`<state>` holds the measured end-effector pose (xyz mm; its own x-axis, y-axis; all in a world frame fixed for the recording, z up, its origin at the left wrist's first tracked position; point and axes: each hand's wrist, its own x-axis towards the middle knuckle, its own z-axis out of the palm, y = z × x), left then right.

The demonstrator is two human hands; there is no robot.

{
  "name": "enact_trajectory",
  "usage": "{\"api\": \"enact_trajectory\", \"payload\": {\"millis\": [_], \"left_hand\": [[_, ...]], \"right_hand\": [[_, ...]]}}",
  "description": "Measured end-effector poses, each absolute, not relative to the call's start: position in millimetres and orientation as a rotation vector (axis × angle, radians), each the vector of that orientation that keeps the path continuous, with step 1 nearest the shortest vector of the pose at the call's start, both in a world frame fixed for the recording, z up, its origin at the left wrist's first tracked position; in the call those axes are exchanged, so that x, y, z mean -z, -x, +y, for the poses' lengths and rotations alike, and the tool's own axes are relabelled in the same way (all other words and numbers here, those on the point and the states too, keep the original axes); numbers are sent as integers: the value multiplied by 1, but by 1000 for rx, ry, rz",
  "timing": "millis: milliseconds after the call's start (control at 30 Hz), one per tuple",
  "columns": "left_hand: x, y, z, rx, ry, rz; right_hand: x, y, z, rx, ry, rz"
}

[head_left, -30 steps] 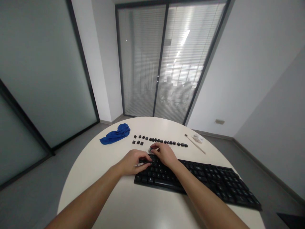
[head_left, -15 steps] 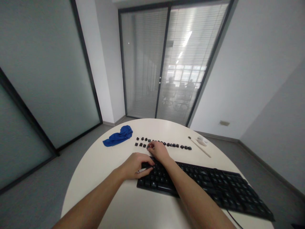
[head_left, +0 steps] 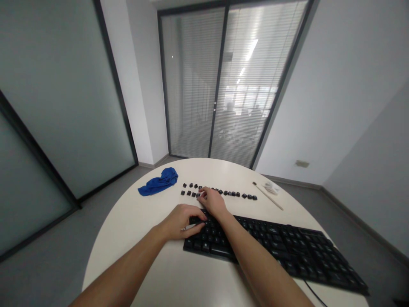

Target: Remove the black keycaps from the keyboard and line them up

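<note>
A black keyboard (head_left: 281, 247) lies flat on the round white table, running from the left hand toward the near right edge, its thin cable trailing off the near side. Beyond its far left corner, loose black keycaps (head_left: 223, 192) sit in a row, with a second short row at the left end. A slim silver tool (head_left: 188, 228) rests at the keyboard's left end.

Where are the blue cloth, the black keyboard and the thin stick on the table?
blue cloth (head_left: 159, 182): head view, middle of the folds.
black keyboard (head_left: 287, 246): head view, keys right of the arm.
thin stick (head_left: 269, 197): head view, mid-shaft.
</note>
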<state>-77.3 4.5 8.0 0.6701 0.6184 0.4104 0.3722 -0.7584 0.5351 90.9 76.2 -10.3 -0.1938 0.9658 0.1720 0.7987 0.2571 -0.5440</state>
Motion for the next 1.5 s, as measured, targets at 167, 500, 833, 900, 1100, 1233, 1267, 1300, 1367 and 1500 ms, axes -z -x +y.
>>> {"api": "enact_trajectory", "payload": {"millis": [167,500,833,900,1100,1233,1267,1300,1367,1500], "left_hand": [[-5,76,5,-840,-2436,833],[-2,69,8,-902,-2294,970],[0,65,13,-980,-2112,1117],[1,64,14,-975,-2155,1161],[3,61,15,-953,-2231,1252],[1,58,14,-968,-2203,1241],[2,57,14,-978,-2173,1223],[3,56,15,-991,-2138,1200],[5,54,16,-1023,-2070,1166],[10,54,19,-1032,-2015,1177]], "right_hand": [[-3,-113,68,-554,1553,-2075],[-25,-216,-5,-891,1451,-2273],[-16,-202,-17,-778,1441,-2341],[-15,-198,-18,-754,1404,-2353],[-10,-193,-20,-701,1335,-2381],[-12,-186,-21,-650,1296,-2368],[-12,-183,-22,-632,1277,-2345],[-13,-178,-23,-619,1254,-2317],[-12,-169,-24,-611,1208,-2258],[-8,-157,-27,-597,1164,-2226]]}}
